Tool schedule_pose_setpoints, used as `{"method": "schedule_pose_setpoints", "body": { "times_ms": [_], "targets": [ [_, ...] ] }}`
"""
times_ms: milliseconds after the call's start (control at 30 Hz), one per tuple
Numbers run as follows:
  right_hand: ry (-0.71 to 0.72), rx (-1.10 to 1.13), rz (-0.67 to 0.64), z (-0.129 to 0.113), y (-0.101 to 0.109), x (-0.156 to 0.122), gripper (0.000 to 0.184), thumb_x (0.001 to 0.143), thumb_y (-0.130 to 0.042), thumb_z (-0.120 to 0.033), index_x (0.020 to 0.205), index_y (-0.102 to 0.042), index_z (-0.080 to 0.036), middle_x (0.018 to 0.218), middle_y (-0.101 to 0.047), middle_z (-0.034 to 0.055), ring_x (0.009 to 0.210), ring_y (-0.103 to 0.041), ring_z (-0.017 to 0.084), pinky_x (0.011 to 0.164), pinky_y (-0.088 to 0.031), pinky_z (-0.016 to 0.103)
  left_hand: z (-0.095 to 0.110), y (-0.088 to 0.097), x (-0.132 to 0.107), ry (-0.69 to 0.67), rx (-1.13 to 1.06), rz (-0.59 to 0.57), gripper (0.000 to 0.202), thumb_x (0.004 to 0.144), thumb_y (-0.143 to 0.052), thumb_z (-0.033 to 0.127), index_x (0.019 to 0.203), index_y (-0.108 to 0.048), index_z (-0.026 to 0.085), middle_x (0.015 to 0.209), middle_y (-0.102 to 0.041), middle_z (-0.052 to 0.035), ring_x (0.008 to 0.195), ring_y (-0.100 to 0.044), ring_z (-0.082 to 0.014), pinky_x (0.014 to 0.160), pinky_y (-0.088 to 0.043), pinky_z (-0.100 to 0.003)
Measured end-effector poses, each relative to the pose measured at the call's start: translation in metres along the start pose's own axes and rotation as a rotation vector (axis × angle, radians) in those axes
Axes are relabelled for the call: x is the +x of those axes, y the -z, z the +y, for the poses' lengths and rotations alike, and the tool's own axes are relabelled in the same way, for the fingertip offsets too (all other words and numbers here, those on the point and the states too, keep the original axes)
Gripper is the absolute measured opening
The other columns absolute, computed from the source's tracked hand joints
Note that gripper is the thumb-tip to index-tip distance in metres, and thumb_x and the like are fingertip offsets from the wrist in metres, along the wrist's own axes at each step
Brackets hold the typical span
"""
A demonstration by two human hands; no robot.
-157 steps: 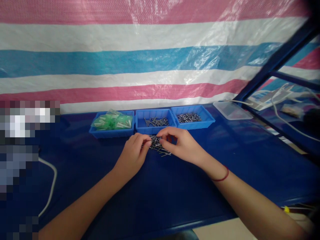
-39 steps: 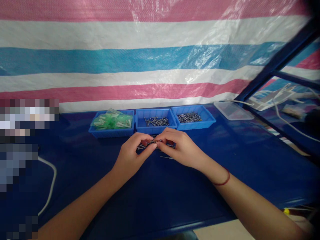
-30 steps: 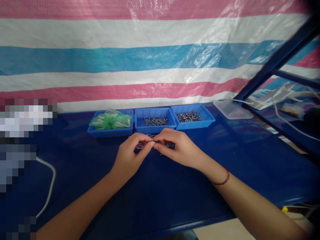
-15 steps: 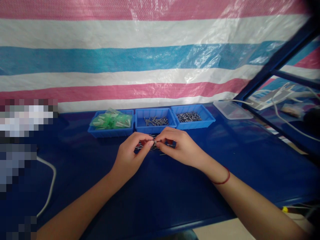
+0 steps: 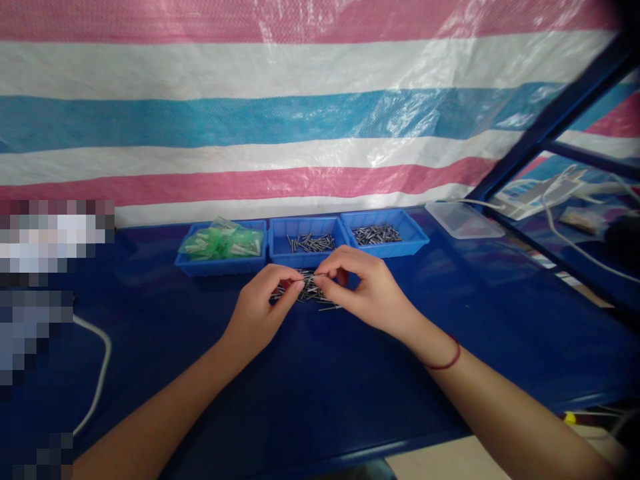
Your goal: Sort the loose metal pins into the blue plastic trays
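Observation:
My left hand (image 5: 260, 307) and my right hand (image 5: 365, 290) meet over a loose pile of small metal pins (image 5: 313, 295) on the blue table (image 5: 350, 400). Both hands have thumb and fingers pinched together at the fingertips, almost touching each other. What sits in each pinch is too small to name; it looks like a thin metal pin. A red cord circles my right wrist. Behind the pile stand three blue trays: the left tray (image 5: 223, 263) holds green plastic pieces, the middle tray (image 5: 280, 257) holds scattered pins, the right tray (image 5: 415, 233) holds a denser heap of pins.
A striped pink, white and blue tarp hangs behind the table. A clear plastic lid (image 5: 463, 220) lies at the right rear. A white cable (image 5: 97, 373) curves at the left. A blue frame bar (image 5: 545, 127) slants at the right, with white cables behind it.
My right hand has lifted slightly and drawn a little to the right, uncovering more of the pin pile. My left hand stays pinched in the same place.

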State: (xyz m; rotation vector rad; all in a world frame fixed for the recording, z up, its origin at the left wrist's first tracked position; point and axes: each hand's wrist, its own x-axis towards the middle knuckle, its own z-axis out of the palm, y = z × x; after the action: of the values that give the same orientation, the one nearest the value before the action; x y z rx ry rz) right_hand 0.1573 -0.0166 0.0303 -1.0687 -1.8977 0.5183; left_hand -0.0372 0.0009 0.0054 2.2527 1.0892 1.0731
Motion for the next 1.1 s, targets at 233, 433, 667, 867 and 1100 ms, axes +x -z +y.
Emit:
{"method": "schedule_pose_setpoints", "body": {
  "times_ms": [233,433,667,867,1100],
  "targets": [
    [-0.102,-0.16,0.312,0.013,0.017,0.003,0.018,0.086,-0.058,-0.031,0.078,-0.066,-0.017,0.067,-0.061,0.0012,0.058,-0.052,0.012,0.057,-0.042,0.026,-0.001,-0.001,-0.001,0.005,0.034,-0.011,0.013,0.09,-0.055,0.025,0.101,-0.059,0.019,0.095,-0.065,-0.0034,0.086,-0.062,-0.0155,0.078,-0.048,-0.028],
    [-0.149,-0.544,0.599,0.053,0.047,0.01,0.025,0.087,-0.054,-0.034,0.086,-0.072,-0.016,0.068,-0.063,0.004,0.058,-0.054,0.015,0.059,-0.041,0.029,0.003,0.0,-0.001,-0.036,0.056,-0.056,0.01,0.091,-0.052,0.021,0.096,-0.06,0.018,0.093,-0.066,-0.0038,0.087,-0.062,-0.0158,0.08,-0.048,-0.028],
    [-0.255,-0.754,0.463,0.085,0.047,0.013,0.032,0.087,-0.054,-0.039,0.09,-0.074,-0.014,0.064,-0.063,0.0045,0.058,-0.055,0.016,0.058,-0.034,0.028,0.0,-0.003,-0.001,-0.104,0.136,-0.094,0.012,0.091,-0.05,0.019,0.094,-0.062,0.018,0.091,-0.066,-0.0046,0.089,-0.061,-0.0175,0.082,-0.046,-0.032],
    [-0.227,-0.611,0.488,0.067,0.043,0.012,0.029,0.087,-0.05,-0.034,0.079,-0.071,-0.015,0.063,-0.063,0.0034,0.058,-0.056,0.015,0.058,-0.037,0.026,-0.005,-0.001,-0.001,-0.166,0.316,-0.198,0.021,0.089,-0.049,0.018,0.102,-0.065,0.02,0.103,-0.067,-0.0059,0.097,-0.058,-0.021,0.085,-0.042,-0.036],
    [-0.123,-0.478,0.357,0.045,0.023,0.011,0.022,0.085,-0.051,-0.026,0.075,-0.068,-0.016,0.065,-0.065,0.0028,0.06,-0.058,0.016,0.061,-0.04,0.027,0.003,-0.013,-0.01,-0.405,0.455,-0.382,0.032,0.097,-0.044,0.028,0.126,-0.057,0.028,0.13,-0.061,-0.0019,0.12,-0.048,-0.0238,0.095,-0.03,-0.042]
  ]
}}
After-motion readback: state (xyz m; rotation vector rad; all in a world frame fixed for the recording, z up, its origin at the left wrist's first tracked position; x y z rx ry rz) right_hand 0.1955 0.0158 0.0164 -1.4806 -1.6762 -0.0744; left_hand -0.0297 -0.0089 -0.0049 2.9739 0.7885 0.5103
